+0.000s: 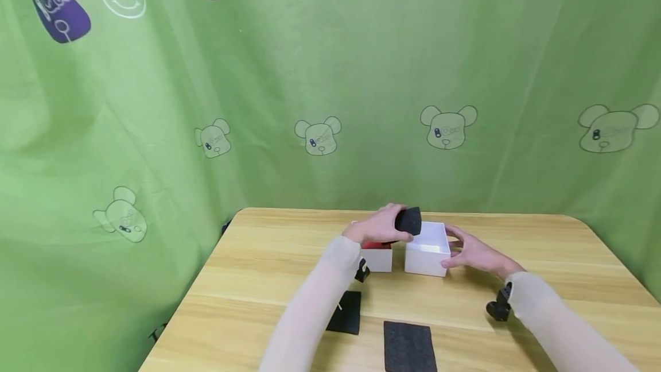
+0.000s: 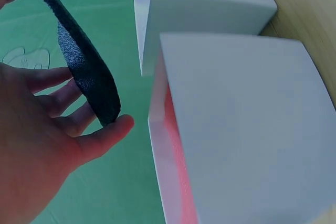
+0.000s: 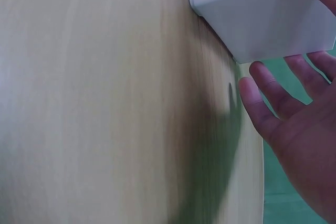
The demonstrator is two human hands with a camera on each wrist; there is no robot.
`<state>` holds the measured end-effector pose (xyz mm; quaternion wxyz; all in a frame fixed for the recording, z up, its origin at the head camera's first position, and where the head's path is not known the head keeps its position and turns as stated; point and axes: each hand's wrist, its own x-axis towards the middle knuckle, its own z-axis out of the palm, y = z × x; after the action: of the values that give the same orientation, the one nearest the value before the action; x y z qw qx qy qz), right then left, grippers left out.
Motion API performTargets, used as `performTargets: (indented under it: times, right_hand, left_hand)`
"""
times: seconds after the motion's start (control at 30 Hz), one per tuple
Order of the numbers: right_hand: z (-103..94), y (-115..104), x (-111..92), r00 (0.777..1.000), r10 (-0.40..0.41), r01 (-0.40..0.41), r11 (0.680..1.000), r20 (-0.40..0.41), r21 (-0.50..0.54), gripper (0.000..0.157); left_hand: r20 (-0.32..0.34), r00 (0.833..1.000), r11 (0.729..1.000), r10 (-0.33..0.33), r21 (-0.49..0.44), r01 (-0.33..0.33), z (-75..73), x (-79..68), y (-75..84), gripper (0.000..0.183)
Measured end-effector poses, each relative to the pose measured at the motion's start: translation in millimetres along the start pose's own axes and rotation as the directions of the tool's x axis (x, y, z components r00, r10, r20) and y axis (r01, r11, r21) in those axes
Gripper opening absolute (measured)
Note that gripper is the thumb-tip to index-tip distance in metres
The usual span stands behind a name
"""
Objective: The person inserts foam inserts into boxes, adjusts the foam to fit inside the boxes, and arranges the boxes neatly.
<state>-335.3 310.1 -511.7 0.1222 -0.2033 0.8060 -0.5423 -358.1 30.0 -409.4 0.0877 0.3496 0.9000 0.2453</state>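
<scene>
My left hand (image 1: pixel 379 225) grips a bent black felt piece (image 1: pixel 409 221) between thumb and fingers. In the left wrist view the felt piece (image 2: pixel 86 61) curves between the thumb and the fingertips. Below this hand stands a white box with red inside, the left white box (image 1: pixel 378 260), partly hidden by the hand. Just right of it is an open white box (image 1: pixel 426 263). My right hand (image 1: pixel 472 252) holds that box at its right side, thumb at the front and fingers farther back. The right wrist view shows some fingers at the box (image 3: pixel 262 24) and others off it.
Two flat dark felt squares lie nearer on the wooden table (image 1: pixel 248 280): the left square (image 1: pixel 347 313), partly covered by the left sleeve, and the right square (image 1: pixel 409 346). A green curtain (image 1: pixel 382 171) hangs behind the table. Each wrist carries a small black camera (image 1: pixel 498 305).
</scene>
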Motion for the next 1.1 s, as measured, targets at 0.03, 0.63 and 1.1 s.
performTargets:
  times: [0.03,0.63,1.1]
  right_hand:
    - [-0.2,0,0,1.000,0.000,0.000,1.000,0.000,-0.002,0.108]
    - [0.3,-1,1,1.000,0.006,-0.006,1.000,0.016,0.001,0.103]
    - [0.2,3,1,1.000,-0.025,0.024,0.999,0.015,0.036,0.104]
  left_hand:
    - [0.002,1.000,1.000,0.003,0.010,-0.003,1.1,2.0,2.8,0.081]
    - [0.048,0.998,0.953,0.037,0.298,-0.049,32.0,35.1,28.3,0.084]
    - [0.044,0.999,0.909,0.017,0.415,-0.034,44.5,45.1,30.8,0.076]
